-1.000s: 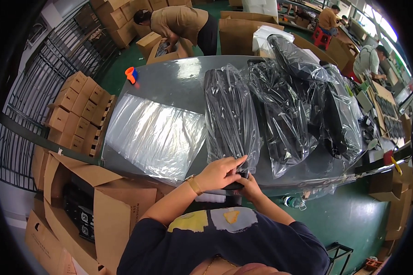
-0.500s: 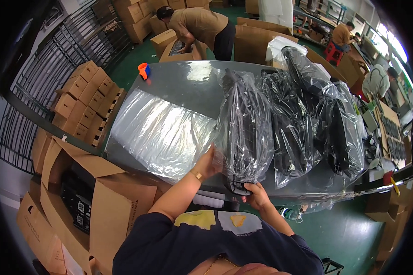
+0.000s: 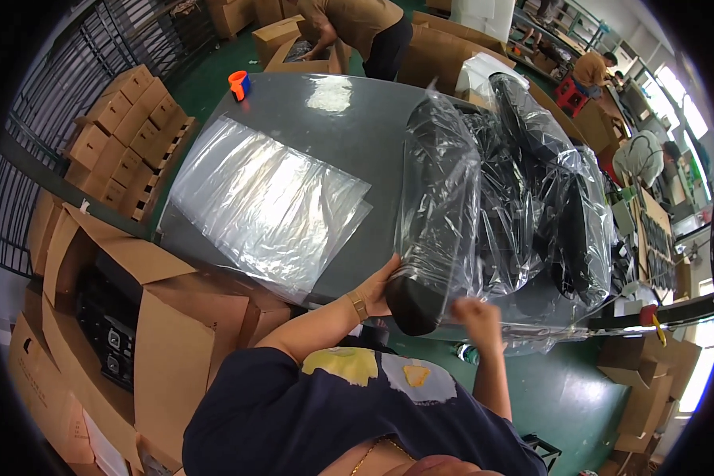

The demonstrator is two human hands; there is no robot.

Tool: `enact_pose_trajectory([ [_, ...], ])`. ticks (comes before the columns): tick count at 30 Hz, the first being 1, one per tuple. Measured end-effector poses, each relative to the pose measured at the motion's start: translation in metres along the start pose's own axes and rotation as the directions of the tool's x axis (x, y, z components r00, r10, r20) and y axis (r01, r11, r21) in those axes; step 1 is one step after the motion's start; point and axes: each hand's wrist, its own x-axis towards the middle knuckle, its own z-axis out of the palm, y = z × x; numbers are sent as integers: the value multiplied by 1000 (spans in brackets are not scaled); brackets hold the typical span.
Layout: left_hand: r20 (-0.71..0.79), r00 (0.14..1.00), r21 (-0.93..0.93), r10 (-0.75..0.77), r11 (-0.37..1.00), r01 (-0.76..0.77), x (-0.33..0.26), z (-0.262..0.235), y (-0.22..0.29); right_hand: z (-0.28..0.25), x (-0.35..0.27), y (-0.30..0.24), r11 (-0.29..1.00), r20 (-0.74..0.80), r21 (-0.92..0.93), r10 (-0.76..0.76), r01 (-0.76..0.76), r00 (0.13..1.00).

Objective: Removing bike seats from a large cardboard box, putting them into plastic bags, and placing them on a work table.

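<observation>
A long black molded part (image 3: 415, 305) lies lengthwise at the table's front edge, mostly inside a clear plastic bag (image 3: 440, 190). Its rounded near end sticks out of the bag. My left hand (image 3: 381, 289) is closed on the left side of the bagged part, close to that end. At the right of the same end, my right hand (image 3: 477, 321) is closed in a pinch on the bag's edge, slightly blurred. Farther left, a fanned stack of flat clear bags (image 3: 270, 202) rests on the table, apart from both hands.
Several bagged black parts (image 3: 508, 206) crowd the right side of the grey table (image 3: 349, 131). An orange and blue tape dispenser (image 3: 239, 86) stands at the far left. An open carton (image 3: 174, 349) with black parts sits at lower left. Another person (image 3: 357, 28) bends over a box beyond the table.
The near end of the black part has turned to show a smooth rounded face. My right hand has moved from that end to the bag's right edge. The view has shifted.
</observation>
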Motion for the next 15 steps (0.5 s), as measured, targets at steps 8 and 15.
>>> enact_pose_trajectory([
  [8, -108, 993, -17, 49, 999, -51, -4, 2, -6, 41, 41, -53, 592, 188, 749, 241, -298, 952],
  [15, -131, 983, 146, 127, 983, -108, -42, -11, -3, 66, 4, -80, 744, 166, 663, -39, -82, 985],
])
